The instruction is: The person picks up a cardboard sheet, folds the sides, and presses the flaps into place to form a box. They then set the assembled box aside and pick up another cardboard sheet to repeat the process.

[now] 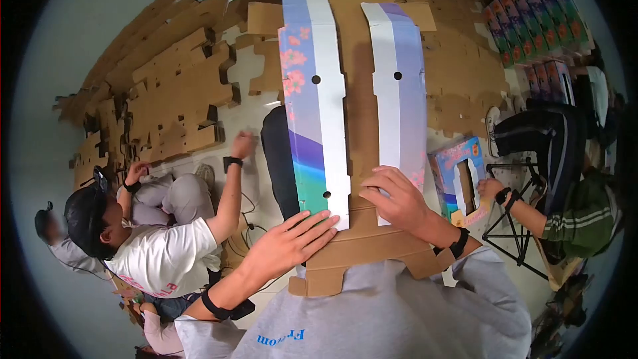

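A brown cardboard sheet (359,106) lies in front of me, its near flap against my grey shirt. On its left side is a long printed strip (307,106) with pink flowers, a white band and two dark holes. A second printed strip (399,93), lilac and white with one visible hole, lies along the right side. My left hand (292,242) rests with fingers spread on the lower end of the left strip. Over the lower end of the right strip is my right hand (397,201), its fingers bent and drawn together; whatever they pinch is too small to tell.
Stacks of brown cardboard (173,93) lie at the left and behind. A person in a white shirt (163,246) sits at the left. Another person's hand (490,189) touches a printed box (458,176) at the right, beside a black folding frame (515,239). Printed boxes (538,16) stand back right.
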### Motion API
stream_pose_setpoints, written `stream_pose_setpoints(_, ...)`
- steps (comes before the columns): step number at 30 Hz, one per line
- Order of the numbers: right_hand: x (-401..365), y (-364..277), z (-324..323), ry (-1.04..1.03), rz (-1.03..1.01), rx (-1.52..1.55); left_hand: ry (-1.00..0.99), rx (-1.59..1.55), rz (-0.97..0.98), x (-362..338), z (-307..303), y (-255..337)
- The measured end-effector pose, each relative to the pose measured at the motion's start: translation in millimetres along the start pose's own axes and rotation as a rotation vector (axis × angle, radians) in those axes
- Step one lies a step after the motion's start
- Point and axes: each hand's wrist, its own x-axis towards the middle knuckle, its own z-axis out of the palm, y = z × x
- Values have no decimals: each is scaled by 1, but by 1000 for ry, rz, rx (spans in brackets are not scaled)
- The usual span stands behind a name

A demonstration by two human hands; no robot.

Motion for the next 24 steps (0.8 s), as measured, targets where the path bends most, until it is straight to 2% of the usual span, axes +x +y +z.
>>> stream_pose_setpoints(3,9,2,4,7,19,84,-15,-189,-44,0,-5,-6)
stream_pose_setpoints(7,4,10,-3,68,98,197,231,-297,-156,1,13,10)
stream_pose_setpoints(10,6,10,-18,40,172,421,403,-387,-270,-3,33,11)
stream_pose_setpoints(13,6,18,-25,39,349,731,498,-642,-385,9,34,1)
stream_pose_setpoints(16,-5,24,-31,151,630,1101,548,-642,-379,19,35,-1)
stream_pose_setpoints(17,-15,37,-27,257,590,1404,559,-600,-358,21,32,-1)
stream_pose_setpoints(20,-57,75,-56,302,730,1961,524,-725,-553,28,46,-2)
stream_pose_setpoints(21,-82,88,-53,423,777,1895,554,-665,-526,30,45,-3)
stream_pose_setpoints(24,-88,44,-71,733,934,1433,499,-701,-641,27,64,-5)
